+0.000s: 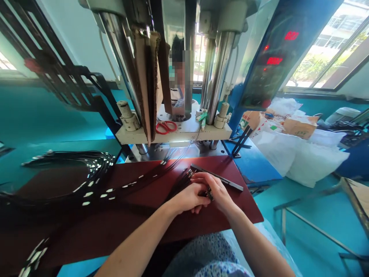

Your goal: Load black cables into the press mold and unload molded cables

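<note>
My left hand [190,198] and my right hand [215,188] meet over the dark red work board [138,223] in front of a press machine [175,130]. Both have their fingers closed round the ends of a bundle of thin black cables [173,181] and a small dark connector part [209,193] between the hands. A long narrow black bar [219,177] lies on the board just beyond my right hand. The cables run left across the board to a large pile of black cables with white tags [86,173].
Red-handled scissors [166,126] lie on the press's white plate. A blue control cabinet with red digits [276,57] stands at right. White bags [302,157] and cardboard boxes [300,127] sit on the floor at right. A person sits behind the press.
</note>
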A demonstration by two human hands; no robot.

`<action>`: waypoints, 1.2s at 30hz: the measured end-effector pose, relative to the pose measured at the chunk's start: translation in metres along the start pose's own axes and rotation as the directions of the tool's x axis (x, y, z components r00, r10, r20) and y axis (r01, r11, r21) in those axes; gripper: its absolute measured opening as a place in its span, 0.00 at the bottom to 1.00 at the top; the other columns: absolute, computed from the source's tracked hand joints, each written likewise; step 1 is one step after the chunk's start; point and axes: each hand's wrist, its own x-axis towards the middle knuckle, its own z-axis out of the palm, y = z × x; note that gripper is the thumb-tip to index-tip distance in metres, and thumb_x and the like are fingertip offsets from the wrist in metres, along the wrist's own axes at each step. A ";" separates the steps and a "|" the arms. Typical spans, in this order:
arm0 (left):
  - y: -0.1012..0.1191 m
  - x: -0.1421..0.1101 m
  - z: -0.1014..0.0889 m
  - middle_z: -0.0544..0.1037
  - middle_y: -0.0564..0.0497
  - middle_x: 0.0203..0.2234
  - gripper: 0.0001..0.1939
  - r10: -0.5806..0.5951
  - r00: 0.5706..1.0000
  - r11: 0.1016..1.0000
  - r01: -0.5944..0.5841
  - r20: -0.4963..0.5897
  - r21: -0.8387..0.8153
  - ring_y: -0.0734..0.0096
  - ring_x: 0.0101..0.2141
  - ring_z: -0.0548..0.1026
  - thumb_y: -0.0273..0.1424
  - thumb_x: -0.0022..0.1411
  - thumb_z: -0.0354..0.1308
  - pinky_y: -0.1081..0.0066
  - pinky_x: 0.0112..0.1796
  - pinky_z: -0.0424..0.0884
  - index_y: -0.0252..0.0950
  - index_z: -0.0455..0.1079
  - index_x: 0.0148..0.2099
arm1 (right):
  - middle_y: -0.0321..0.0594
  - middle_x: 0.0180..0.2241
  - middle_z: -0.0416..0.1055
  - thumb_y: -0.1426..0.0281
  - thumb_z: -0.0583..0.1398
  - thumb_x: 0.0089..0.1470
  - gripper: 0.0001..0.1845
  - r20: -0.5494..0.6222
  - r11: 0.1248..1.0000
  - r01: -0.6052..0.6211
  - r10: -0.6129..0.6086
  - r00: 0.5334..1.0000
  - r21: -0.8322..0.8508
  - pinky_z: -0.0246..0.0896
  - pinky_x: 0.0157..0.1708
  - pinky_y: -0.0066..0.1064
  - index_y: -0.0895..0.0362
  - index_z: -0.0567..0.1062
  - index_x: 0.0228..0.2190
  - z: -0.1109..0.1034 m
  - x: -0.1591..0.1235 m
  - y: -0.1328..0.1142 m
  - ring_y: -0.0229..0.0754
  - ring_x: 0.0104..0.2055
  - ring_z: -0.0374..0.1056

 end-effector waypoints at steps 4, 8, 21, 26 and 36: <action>0.001 -0.002 -0.003 0.67 0.57 0.20 0.06 0.002 0.998 0.998 -0.006 -0.063 -0.069 0.85 0.12 0.59 0.30 0.50 0.53 0.81 0.11 0.49 0.33 0.61 0.31 | 0.46 0.49 0.66 0.65 0.52 0.56 0.18 -0.011 0.733 0.085 -0.126 0.992 -0.675 0.55 0.52 0.39 0.59 0.69 0.46 -0.047 -0.008 0.003 0.46 0.51 0.61; 0.001 -0.002 -0.005 0.63 0.59 0.17 0.07 0.048 0.992 0.992 -0.061 -0.114 -0.109 0.86 0.11 0.57 0.31 0.50 0.54 0.80 0.13 0.47 0.33 0.61 0.31 | 0.53 0.45 0.67 0.80 0.50 0.50 0.21 -0.027 0.046 -0.025 -0.044 0.999 -0.999 0.56 0.47 0.39 0.65 0.68 0.46 -0.081 -0.030 0.007 0.50 0.48 0.62; 0.006 -0.014 0.003 0.65 0.58 0.21 0.07 0.110 0.971 0.992 -0.095 -0.213 0.077 0.83 0.17 0.59 0.31 0.50 0.57 0.80 0.17 0.55 0.34 0.63 0.31 | 0.26 0.15 0.56 0.74 0.49 0.44 0.05 -0.057 0.820 -0.362 0.378 0.924 -0.444 0.43 0.10 0.22 0.55 0.61 0.27 -0.059 -0.062 0.009 0.31 0.12 0.53; 0.004 -0.011 0.007 0.61 0.59 0.16 0.09 0.037 0.980 0.994 -0.016 -0.197 0.107 0.82 0.14 0.57 0.35 0.52 0.54 0.79 0.14 0.53 0.33 0.65 0.31 | 0.23 0.13 0.56 0.68 0.54 0.50 0.14 -0.148 0.967 -0.175 0.203 0.968 0.183 0.43 0.07 0.20 0.57 0.63 0.40 -0.025 -0.066 0.029 0.29 0.09 0.49; 0.006 0.010 0.020 0.59 0.60 0.12 0.06 -0.060 0.980 0.996 0.071 -0.191 0.053 0.82 0.14 0.56 0.31 0.46 0.53 0.78 0.15 0.49 0.33 0.63 0.24 | 0.26 0.11 0.58 0.55 0.50 0.58 0.22 -0.394 0.981 0.013 0.066 0.917 0.195 0.46 0.09 0.22 0.59 0.66 0.45 -0.002 -0.063 0.044 0.31 0.09 0.51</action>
